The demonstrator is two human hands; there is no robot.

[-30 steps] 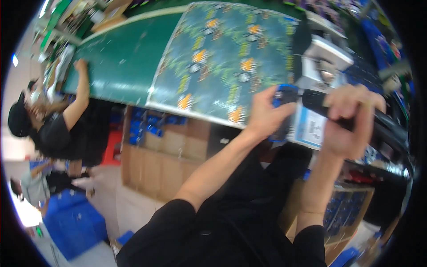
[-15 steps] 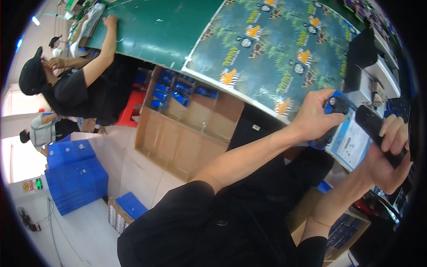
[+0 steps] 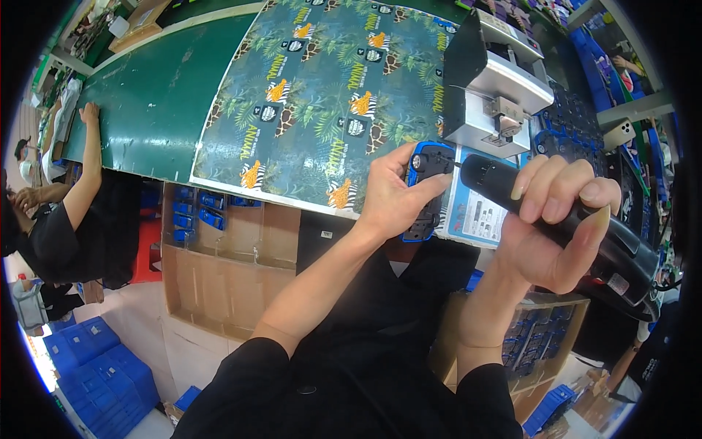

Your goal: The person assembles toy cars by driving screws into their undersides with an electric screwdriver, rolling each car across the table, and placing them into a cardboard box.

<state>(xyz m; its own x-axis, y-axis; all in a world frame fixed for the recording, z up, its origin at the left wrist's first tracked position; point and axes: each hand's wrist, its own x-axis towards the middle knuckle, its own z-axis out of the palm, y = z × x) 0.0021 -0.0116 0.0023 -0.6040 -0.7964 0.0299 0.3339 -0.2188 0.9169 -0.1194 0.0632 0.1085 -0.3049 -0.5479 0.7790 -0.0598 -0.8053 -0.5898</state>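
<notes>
My left hand (image 3: 391, 201) grips a blue and black toy car (image 3: 433, 162), its dark underside turned toward me, over the front edge of the table. Wrapped around a thick black electric screwdriver (image 3: 491, 181) is my right hand (image 3: 559, 219). The tool points left, and its thin bit reaches the car's underside close to my left thumb. Whether the bit sits in a screw is too small to tell. Beneath the tool lies a blue-edged printed sheet (image 3: 475, 216). Just behind it stands a silver and black box-shaped device (image 3: 479, 121).
An animal-print mat (image 3: 314, 95) covers part of the green table (image 3: 157, 110). Below its edge, a partitioned cardboard box (image 3: 219, 282) holds blue pieces. Another carton (image 3: 574, 311) of blue and black pieces stands lower right. A co-worker (image 3: 66, 227) is at left, near blue crates (image 3: 110, 380).
The view has swung right, so the hands appear nearer the middle and the device shows fully. The screwdriver's bit now meets the toy car, which stays in my left hand.
</notes>
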